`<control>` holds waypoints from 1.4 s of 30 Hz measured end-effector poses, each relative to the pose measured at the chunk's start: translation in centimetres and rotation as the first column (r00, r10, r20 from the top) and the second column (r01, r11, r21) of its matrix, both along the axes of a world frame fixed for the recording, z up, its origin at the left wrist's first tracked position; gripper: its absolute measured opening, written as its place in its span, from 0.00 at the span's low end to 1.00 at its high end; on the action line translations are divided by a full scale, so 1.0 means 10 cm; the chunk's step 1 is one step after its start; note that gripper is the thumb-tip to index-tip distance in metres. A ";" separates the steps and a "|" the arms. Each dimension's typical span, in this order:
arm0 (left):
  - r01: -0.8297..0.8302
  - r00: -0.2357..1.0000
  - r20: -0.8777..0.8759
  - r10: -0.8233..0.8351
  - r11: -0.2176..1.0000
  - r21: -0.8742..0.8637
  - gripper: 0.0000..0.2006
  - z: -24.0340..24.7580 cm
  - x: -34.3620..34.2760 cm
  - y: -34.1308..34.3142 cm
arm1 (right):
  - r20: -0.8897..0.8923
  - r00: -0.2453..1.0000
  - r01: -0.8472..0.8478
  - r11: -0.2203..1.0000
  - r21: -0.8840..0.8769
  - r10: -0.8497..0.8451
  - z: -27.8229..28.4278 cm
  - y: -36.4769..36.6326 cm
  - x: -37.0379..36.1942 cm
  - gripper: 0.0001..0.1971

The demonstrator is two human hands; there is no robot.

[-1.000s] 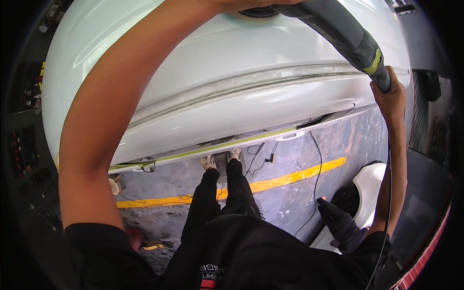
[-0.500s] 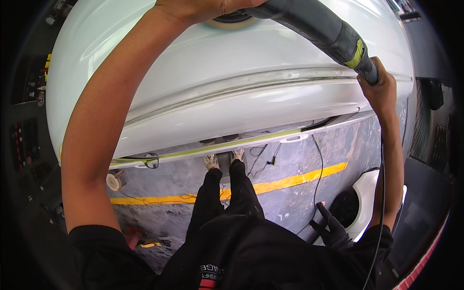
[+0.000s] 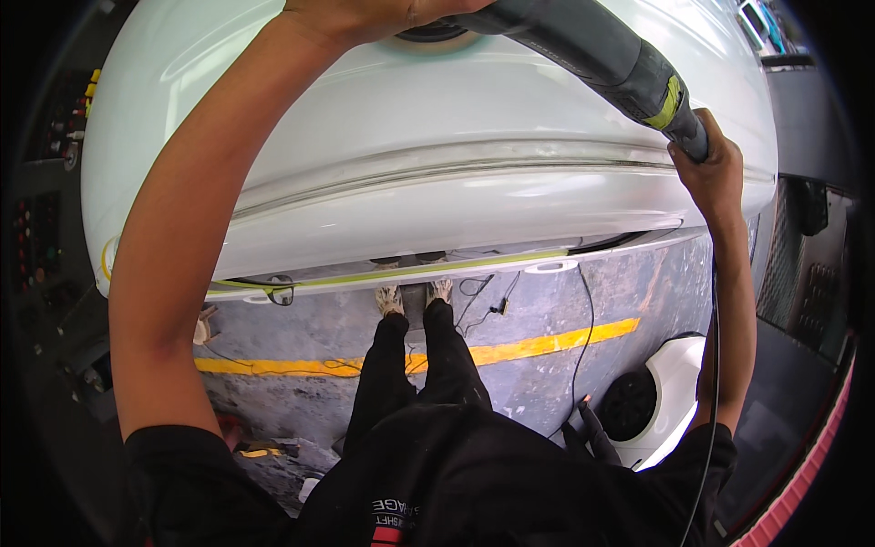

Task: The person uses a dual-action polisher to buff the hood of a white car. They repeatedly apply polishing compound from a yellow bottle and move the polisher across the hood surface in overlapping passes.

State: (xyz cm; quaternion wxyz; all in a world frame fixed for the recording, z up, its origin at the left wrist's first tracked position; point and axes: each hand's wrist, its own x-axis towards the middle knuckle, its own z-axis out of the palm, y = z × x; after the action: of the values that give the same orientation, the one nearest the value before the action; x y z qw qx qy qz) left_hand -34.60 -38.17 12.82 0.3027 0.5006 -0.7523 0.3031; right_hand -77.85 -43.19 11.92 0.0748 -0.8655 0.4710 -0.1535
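Note:
A black power polisher (image 3: 592,59) with a yellow-green tape band lies slantwise over the roof of a white car (image 3: 365,100). Its round pad (image 3: 439,42) rests on the white paint, partly hidden by the tool and cut off near the upper edge. My left hand (image 3: 378,13) is at the polisher's head; its fingers run out of the picture, but it appears closed on the tool. Wrapped round the rear end of the handle is my right hand (image 3: 709,166). A black power cord (image 3: 715,310) hangs down along my right forearm.
A dark trim groove (image 3: 456,173) runs along the roof edge. Below, cables (image 3: 588,310) cross the grey floor and its yellow line (image 3: 510,351). Another white car (image 3: 674,383) stands at lower right, with someone's dark-clothed limbs (image 3: 592,436) beside its wheel. A stool (image 3: 205,325) is at left.
The polisher and both my hands have shifted only slightly to the left in view. The scene has tilted a little, and the dark-clothed limbs by the other car have moved lower.

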 end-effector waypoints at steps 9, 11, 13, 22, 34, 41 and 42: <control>-0.020 1.000 -0.015 0.020 1.000 -0.022 0.38 0.01 0.36 0.21 | 0.001 0.998 -0.062 0.998 -0.006 0.062 0.04 0.05 0.38 0.17; -0.020 1.000 -0.016 0.019 1.000 -0.020 0.38 0.02 0.44 0.26 | 0.001 0.997 -0.074 0.997 0.006 0.074 0.04 0.05 0.46 0.17; -0.039 0.999 -0.019 0.038 0.999 -0.018 0.37 0.02 0.51 0.33 | 0.004 0.996 -0.090 0.996 0.017 0.089 0.04 0.05 0.54 0.17; -0.072 0.997 -0.023 0.072 0.997 -0.007 0.35 0.08 0.78 0.56 | -0.036 0.989 -0.143 0.990 -0.013 0.143 0.14 0.13 0.87 0.17; 0.055 0.999 0.003 -0.055 0.999 -0.001 0.34 0.03 0.08 0.08 | -0.029 0.999 -0.021 0.999 -0.036 0.020 -0.03 0.13 0.08 0.18; 0.154 0.988 -0.013 -0.155 0.988 -0.021 0.37 -0.03 -0.47 -0.37 | -0.036 0.994 0.097 0.994 -0.039 -0.099 -0.07 0.10 -0.49 0.18; 0.161 0.987 -0.016 -0.161 0.987 -0.006 0.37 -0.05 -0.57 -0.43 | -0.044 0.991 0.127 0.991 -0.035 -0.129 -0.06 0.11 -0.57 0.18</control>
State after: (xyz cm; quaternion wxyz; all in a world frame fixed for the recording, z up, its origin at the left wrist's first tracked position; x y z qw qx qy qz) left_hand -40.26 -42.52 12.28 0.3332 0.4401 -0.7871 0.2753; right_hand -83.54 -42.11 11.29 0.0398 -0.8378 0.5246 -0.1455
